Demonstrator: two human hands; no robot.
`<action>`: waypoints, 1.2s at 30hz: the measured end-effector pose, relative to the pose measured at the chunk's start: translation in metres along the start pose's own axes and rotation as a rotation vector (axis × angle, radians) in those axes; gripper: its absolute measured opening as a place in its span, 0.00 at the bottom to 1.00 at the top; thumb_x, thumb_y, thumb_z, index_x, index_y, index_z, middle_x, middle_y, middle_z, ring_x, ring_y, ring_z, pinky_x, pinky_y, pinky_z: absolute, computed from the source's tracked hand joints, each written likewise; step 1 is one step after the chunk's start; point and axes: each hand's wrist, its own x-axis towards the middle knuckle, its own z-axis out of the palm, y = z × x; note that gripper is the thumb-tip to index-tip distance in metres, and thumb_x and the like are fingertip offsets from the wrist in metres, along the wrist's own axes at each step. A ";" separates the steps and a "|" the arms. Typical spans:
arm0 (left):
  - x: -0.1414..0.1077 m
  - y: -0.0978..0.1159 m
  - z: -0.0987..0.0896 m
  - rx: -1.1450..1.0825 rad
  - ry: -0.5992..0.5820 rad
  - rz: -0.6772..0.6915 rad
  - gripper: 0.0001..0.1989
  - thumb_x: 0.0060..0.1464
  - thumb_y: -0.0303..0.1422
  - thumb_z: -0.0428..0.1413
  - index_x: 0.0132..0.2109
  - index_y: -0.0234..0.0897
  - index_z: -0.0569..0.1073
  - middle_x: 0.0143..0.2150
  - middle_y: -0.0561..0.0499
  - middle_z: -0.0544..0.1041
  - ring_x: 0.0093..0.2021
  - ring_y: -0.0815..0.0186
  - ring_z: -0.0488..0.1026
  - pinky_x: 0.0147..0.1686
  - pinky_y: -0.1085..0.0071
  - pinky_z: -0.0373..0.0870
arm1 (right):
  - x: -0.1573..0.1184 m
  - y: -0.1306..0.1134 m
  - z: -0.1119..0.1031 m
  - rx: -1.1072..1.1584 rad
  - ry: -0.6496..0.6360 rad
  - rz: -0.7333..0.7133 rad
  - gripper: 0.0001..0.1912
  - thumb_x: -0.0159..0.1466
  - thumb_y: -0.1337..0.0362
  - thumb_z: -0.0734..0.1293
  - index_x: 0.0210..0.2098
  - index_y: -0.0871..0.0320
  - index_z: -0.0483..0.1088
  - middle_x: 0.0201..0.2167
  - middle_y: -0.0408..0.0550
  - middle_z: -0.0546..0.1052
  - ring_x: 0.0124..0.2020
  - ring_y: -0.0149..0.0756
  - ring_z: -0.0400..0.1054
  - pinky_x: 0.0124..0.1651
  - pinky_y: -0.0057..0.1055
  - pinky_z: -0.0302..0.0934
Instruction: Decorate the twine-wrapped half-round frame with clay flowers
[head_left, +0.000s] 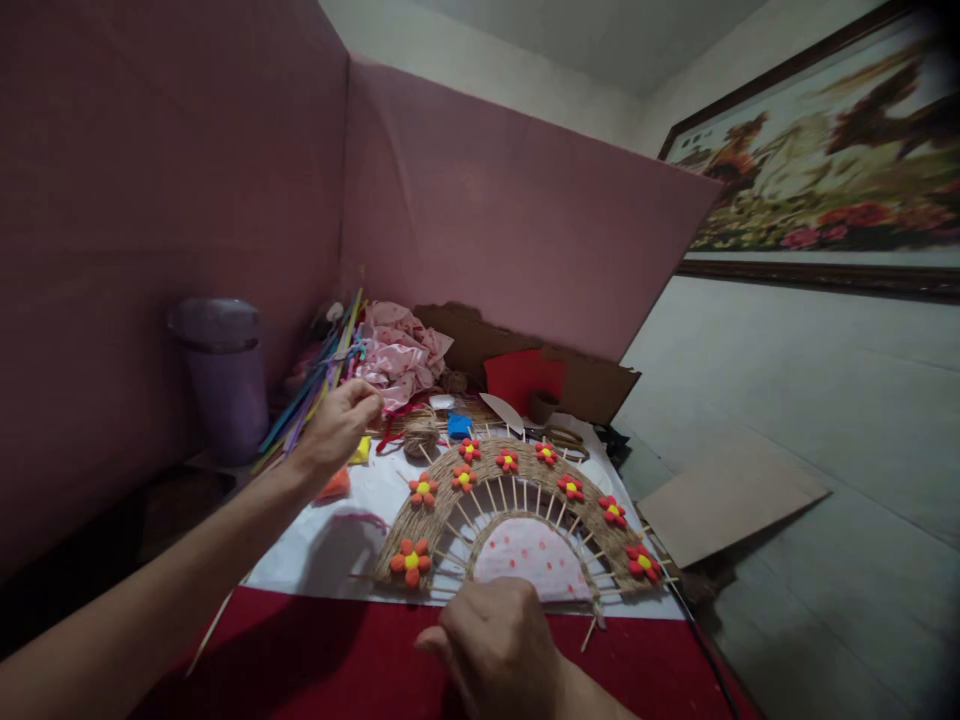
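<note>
A half-round fan of wound twine [487, 463] and thin sticks lies on white paper, dotted with red and orange clay flowers [411, 562]. Its inner half-circle [529, 560] is white with pink dots. My left hand [346, 420] is raised above the paper at the left, fingers pinched together; whatever they hold, if anything, is too small to make out. Closed as well, my right hand [499, 640] is in front of the fan's lower edge, its fingertips hidden behind the back of the hand. A ball of twine [421, 433] sits just right of my left hand.
Behind are crumpled pink fabric [401, 350], colourful pipe cleaners [311, 385], scissors [566, 438], a red sheet [525, 378] and blue clay [460, 426]. A purple bin [225, 390] stands left. White paper [281, 560] covers part of the red cloth [300, 650].
</note>
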 end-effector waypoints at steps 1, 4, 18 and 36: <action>0.000 -0.006 0.008 0.011 -0.030 0.014 0.08 0.44 0.34 0.52 0.22 0.36 0.65 0.19 0.56 0.65 0.22 0.71 0.61 0.23 0.75 0.58 | 0.002 -0.001 0.004 -0.022 0.008 -0.020 0.23 0.69 0.60 0.51 0.19 0.58 0.59 0.14 0.41 0.64 0.15 0.28 0.57 0.22 0.31 0.39; -0.006 -0.028 0.022 0.110 -0.077 0.061 0.11 0.49 0.36 0.50 0.23 0.36 0.65 0.20 0.57 0.65 0.22 0.71 0.60 0.24 0.74 0.57 | 0.002 0.003 0.004 -0.100 0.015 -0.073 0.22 0.68 0.58 0.55 0.18 0.58 0.59 0.13 0.40 0.63 0.16 0.29 0.57 0.23 0.30 0.41; -0.029 -0.047 0.027 -0.278 -0.311 -0.445 0.19 0.44 0.44 0.60 0.39 0.35 0.67 0.26 0.53 0.74 0.24 0.69 0.71 0.24 0.74 0.65 | -0.062 0.212 -0.079 0.105 -0.080 1.085 0.23 0.60 0.50 0.57 0.26 0.63 0.71 0.26 0.50 0.73 0.32 0.39 0.66 0.34 0.31 0.56; -0.015 -0.042 0.036 -0.318 -0.159 -0.470 0.23 0.41 0.50 0.59 0.35 0.33 0.71 0.33 0.48 0.74 0.25 0.68 0.70 0.22 0.73 0.66 | -0.062 0.244 -0.050 0.466 -0.350 1.123 0.26 0.48 0.42 0.64 0.18 0.61 0.67 0.16 0.40 0.63 0.20 0.27 0.54 0.24 0.26 0.45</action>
